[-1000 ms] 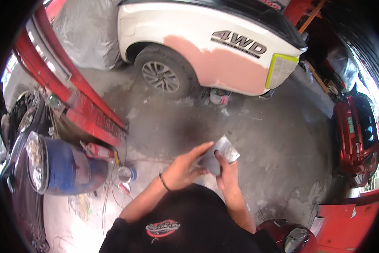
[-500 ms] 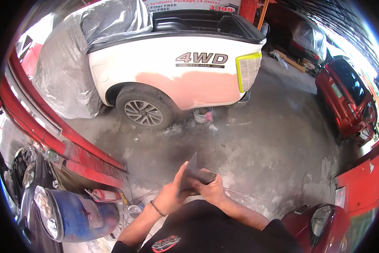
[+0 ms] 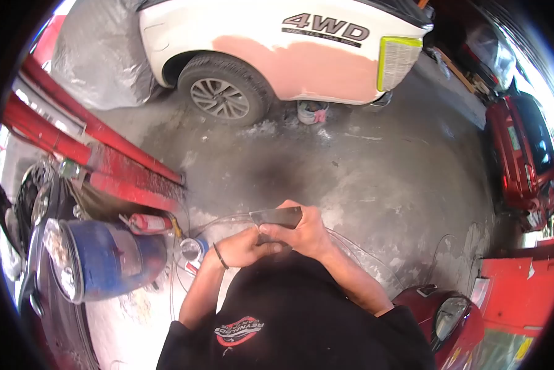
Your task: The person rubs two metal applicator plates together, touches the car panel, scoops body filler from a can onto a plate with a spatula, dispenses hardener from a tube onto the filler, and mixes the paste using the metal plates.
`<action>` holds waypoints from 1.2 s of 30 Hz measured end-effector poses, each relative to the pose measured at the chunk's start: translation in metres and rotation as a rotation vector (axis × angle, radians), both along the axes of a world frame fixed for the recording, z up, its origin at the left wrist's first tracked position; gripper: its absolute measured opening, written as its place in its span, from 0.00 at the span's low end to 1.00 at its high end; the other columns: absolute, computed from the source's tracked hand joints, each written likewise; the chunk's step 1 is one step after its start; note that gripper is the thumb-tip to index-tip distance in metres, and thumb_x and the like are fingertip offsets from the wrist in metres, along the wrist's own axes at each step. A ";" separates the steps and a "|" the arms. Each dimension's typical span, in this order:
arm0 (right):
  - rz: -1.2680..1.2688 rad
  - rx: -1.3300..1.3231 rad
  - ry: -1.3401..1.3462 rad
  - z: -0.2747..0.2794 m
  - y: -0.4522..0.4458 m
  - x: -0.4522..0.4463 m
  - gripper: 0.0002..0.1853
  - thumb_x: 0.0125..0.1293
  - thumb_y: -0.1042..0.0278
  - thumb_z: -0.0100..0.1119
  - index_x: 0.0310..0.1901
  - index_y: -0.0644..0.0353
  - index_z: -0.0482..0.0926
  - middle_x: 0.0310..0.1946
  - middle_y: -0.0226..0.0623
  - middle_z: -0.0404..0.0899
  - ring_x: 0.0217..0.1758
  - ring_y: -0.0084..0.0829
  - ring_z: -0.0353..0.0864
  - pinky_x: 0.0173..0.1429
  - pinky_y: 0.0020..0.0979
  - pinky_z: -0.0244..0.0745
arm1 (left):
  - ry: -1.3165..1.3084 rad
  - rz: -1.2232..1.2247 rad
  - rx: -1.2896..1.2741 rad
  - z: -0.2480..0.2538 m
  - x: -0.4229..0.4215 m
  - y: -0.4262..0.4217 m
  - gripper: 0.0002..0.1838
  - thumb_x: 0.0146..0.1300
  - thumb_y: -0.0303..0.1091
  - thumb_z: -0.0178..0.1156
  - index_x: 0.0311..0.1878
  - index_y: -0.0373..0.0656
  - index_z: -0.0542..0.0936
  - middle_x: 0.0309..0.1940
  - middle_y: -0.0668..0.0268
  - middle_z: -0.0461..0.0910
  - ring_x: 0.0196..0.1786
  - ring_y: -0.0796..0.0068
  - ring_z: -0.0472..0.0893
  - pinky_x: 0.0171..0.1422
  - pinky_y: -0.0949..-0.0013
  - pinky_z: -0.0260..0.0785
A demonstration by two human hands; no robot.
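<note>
Close to my body, my right hand (image 3: 305, 233) grips a dark, flat, rectangular piece that looks like folded sandpaper (image 3: 280, 216). The thumb lies across its lower edge and the fingers are behind it. My left hand (image 3: 243, 248), with a dark band at the wrist, is just below and to the left. Its fingers are curled up against the right hand at the piece's underside. Whatever lies between the palms is hidden. Beyond the hands stands a white pickup (image 3: 252, 28) with a dull pink patch (image 3: 323, 71) on its rear side panel.
A bucket (image 3: 309, 113) sits under the pickup's rear. To the left are red steel posts (image 3: 114, 157), a blue drum (image 3: 107, 259), a fire extinguisher (image 3: 150, 222) and a small can (image 3: 194, 248). Hoses (image 3: 228, 217) cross the floor. Red vehicles (image 3: 520, 148) stand on the right.
The view has tilted down. The thin dark sheet that stood upright at my left hand is no longer seen apart; the hands have come together, with the dark piece lying across in my right hand.
</note>
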State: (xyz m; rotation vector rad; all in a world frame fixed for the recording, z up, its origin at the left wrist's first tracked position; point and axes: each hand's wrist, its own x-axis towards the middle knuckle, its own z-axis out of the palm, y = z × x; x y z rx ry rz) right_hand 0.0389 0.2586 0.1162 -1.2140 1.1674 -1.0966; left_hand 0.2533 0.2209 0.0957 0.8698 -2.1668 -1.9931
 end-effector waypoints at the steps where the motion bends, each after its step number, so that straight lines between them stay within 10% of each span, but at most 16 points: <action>1: 0.028 -0.014 0.007 0.001 -0.002 -0.001 0.17 0.66 0.58 0.83 0.43 0.63 0.87 0.33 0.25 0.87 0.38 0.16 0.81 0.42 0.26 0.78 | 0.007 0.070 -0.016 0.006 -0.001 0.000 0.29 0.79 0.40 0.66 0.74 0.34 0.72 0.55 0.54 0.88 0.58 0.65 0.86 0.66 0.62 0.76; 9: -0.335 -0.295 -0.206 0.028 -0.022 -0.034 0.31 0.83 0.42 0.59 0.72 0.60 0.75 0.54 0.32 0.84 0.54 0.20 0.80 0.63 0.27 0.75 | 0.354 0.597 0.355 -0.001 -0.014 0.019 0.20 0.73 0.38 0.75 0.57 0.31 0.88 0.46 0.65 0.91 0.47 0.77 0.87 0.55 0.67 0.81; 15: 0.250 0.122 0.151 0.020 -0.008 -0.024 0.32 0.86 0.43 0.53 0.74 0.64 0.73 0.66 0.39 0.80 0.66 0.27 0.78 0.71 0.33 0.73 | 0.302 0.715 0.295 0.034 0.002 0.010 0.17 0.73 0.36 0.74 0.53 0.30 0.86 0.42 0.68 0.89 0.44 0.80 0.84 0.50 0.71 0.78; 25: 0.417 -0.535 1.074 0.043 -0.024 -0.011 0.23 0.75 0.76 0.61 0.68 0.46 0.82 0.59 0.42 0.80 0.62 0.51 0.81 0.70 0.41 0.76 | 0.147 0.585 0.104 -0.013 0.031 -0.003 0.30 0.87 0.54 0.52 0.62 0.29 0.82 0.49 0.55 0.89 0.55 0.69 0.85 0.63 0.63 0.76; 27: 0.273 -0.405 1.002 0.039 -0.052 -0.003 0.20 0.77 0.75 0.61 0.68 0.51 0.82 0.59 0.40 0.81 0.61 0.48 0.82 0.69 0.41 0.76 | 0.164 0.324 -0.012 0.007 0.017 0.005 0.31 0.86 0.53 0.52 0.69 0.31 0.79 0.51 0.50 0.88 0.55 0.64 0.86 0.65 0.61 0.76; 30: -0.119 -0.215 0.664 0.011 -0.077 0.000 0.18 0.79 0.74 0.61 0.67 0.58 0.80 0.57 0.37 0.83 0.61 0.38 0.83 0.68 0.40 0.77 | 0.392 0.605 -0.181 0.002 0.011 0.018 0.35 0.82 0.45 0.61 0.84 0.43 0.64 0.61 0.40 0.84 0.61 0.48 0.87 0.69 0.58 0.75; 36: -0.349 0.150 -0.342 -0.005 -0.064 0.060 0.18 0.79 0.74 0.63 0.66 0.65 0.78 0.58 0.35 0.84 0.62 0.25 0.82 0.63 0.32 0.78 | 0.264 0.644 -0.155 -0.026 0.076 0.007 0.29 0.81 0.41 0.64 0.79 0.39 0.74 0.65 0.45 0.84 0.66 0.56 0.86 0.72 0.57 0.74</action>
